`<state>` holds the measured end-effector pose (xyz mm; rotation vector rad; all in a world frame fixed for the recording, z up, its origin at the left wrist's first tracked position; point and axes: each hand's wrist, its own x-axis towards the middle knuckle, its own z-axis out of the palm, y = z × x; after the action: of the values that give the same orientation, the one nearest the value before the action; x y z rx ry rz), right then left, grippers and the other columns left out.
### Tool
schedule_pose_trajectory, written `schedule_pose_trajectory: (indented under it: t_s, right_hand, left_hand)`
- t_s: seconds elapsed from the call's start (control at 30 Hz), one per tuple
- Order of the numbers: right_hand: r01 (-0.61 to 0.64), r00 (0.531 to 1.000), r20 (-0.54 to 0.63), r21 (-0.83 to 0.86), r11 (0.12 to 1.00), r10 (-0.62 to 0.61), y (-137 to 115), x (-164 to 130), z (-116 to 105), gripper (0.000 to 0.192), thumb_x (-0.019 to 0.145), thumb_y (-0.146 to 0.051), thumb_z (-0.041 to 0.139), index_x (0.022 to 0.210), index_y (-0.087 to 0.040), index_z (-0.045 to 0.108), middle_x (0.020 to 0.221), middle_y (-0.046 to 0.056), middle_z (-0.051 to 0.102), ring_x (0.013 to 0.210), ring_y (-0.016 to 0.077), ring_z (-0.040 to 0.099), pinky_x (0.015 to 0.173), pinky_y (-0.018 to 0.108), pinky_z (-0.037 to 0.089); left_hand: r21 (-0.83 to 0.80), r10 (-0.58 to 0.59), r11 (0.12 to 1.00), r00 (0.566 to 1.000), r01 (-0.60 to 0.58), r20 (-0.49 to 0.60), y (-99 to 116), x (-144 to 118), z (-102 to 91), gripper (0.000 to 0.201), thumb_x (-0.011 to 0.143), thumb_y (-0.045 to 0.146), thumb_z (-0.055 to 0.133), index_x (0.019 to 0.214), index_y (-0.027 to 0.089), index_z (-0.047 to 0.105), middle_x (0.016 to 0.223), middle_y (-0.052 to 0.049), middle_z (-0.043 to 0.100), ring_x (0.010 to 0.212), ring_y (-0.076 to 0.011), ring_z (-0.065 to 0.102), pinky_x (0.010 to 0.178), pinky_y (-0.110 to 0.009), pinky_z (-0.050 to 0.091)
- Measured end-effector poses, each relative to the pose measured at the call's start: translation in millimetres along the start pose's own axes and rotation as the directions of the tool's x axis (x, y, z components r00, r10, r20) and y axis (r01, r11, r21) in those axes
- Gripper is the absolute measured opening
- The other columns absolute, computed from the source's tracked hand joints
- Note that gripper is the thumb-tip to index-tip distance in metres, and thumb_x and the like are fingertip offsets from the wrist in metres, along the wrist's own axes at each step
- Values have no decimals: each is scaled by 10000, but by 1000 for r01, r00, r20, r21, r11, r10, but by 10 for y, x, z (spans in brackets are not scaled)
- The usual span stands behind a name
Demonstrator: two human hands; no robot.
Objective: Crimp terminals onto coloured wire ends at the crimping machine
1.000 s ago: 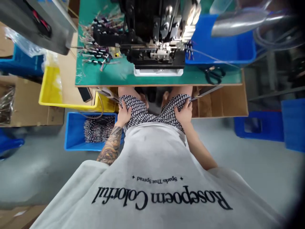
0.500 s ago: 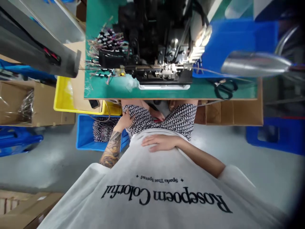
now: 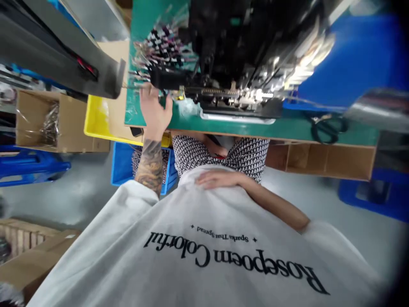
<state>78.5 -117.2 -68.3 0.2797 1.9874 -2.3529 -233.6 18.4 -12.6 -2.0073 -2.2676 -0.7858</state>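
Observation:
My left hand (image 3: 155, 108) reaches over the table's near edge to the left end of a black machine (image 3: 223, 64). Its thumb stands apart from the fingers, and I see nothing held in it. The fingertips are close to a pile of short wires (image 3: 168, 51) with black and white pieces on them. Beside the thumb, a small yellowish part (image 3: 181, 92) sits at the end of the machine's metal track (image 3: 220, 91). My right hand (image 3: 217, 178) lies flat on the white shirt at my belly, fingers stretched out and holding nothing.
Black-handled scissors (image 3: 327, 127) lie on the green tabletop (image 3: 294, 126) at the right, near a blue bin (image 3: 361, 64). A grey metal arm (image 3: 79, 64) juts in from the left. Below it are a yellow tray (image 3: 96, 117) and a blue crate (image 3: 119, 164).
My left hand has risen from my thigh to the machine's left end by the wires. My right hand stays on my belly. The whole view has shifted, blurring the machine.

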Motion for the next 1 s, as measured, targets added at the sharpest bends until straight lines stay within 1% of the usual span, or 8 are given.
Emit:
schedule_pose_trajectory:
  t_s: [0.13,0.23,0.37,0.4,0.53,0.67,0.77,1.0]
  right_hand:
    - [-256,936,-251,-7,967,246,293,-107,-93,443,1028,-509,641,1255,-172,817,1387,117,764,1323,279,694,1231,429,459]
    - [-136,937,-336,-106,985,93,-297,-262,38,397,1037,-441,649,1329,-208,783,1412,106,750,1308,269,702,1177,421,507]
    - [448,889,99,4,894,-446,-1183,-327,294,667,976,-423,752,1608,-341,554,1646,47,574,1553,258,524,1300,397,406]
    - [432,894,140,-24,902,-425,-1205,-309,314,662,982,-438,746,1610,-362,548,1648,32,574,1580,241,491,1325,390,366]
    - [-35,997,-72,-270,962,17,-473,-224,95,489,1085,-518,551,1494,-283,680,1581,60,641,1525,248,549,1325,450,346]
    - [-421,892,-323,-342,840,316,118,-225,-208,399,1083,-437,541,1240,-207,827,1311,120,800,1226,297,749,1140,452,528]
    - [-257,922,-354,-250,933,159,-213,-204,-179,401,1073,-413,573,1387,-244,755,1422,90,751,1296,278,723,1157,449,535]
    - [236,966,121,-64,970,-227,-1146,-174,56,575,1062,-388,632,1626,-402,517,1700,-44,504,1593,183,471,1350,321,328]
  left_hand:
    - [-1,-11,1000,996,11,90,-19,110,240,584,863,109,796,1407,127,585,1554,-183,493,1446,-345,329,1257,-552,239]
    - [-23,1,1000,997,1,80,4,89,213,337,945,126,710,1274,153,645,1423,-190,554,1355,-337,368,1206,-523,273]
    - [-2,7,1000,997,-7,70,34,88,168,317,990,137,640,1305,116,627,1394,-205,587,1324,-342,400,1195,-496,269]
    - [8,0,1000,997,0,75,33,93,170,348,985,136,640,1330,101,613,1399,-208,591,1326,-348,403,1199,-496,263]
    - [24,-2,1000,997,0,83,4,102,191,352,979,149,637,1326,96,619,1390,-204,613,1328,-366,425,1213,-506,240]
    - [16,-7,1000,996,6,94,17,97,190,302,1008,174,611,1303,113,636,1387,-203,614,1324,-365,443,1225,-506,220]
    - [23,-49,999,991,47,122,53,107,180,275,1018,175,609,1284,114,640,1385,-212,607,1340,-362,437,1232,-499,213]
    - [33,-47,999,992,43,117,34,117,187,270,1030,161,607,1294,121,646,1382,-192,616,1347,-353,454,1229,-492,229]
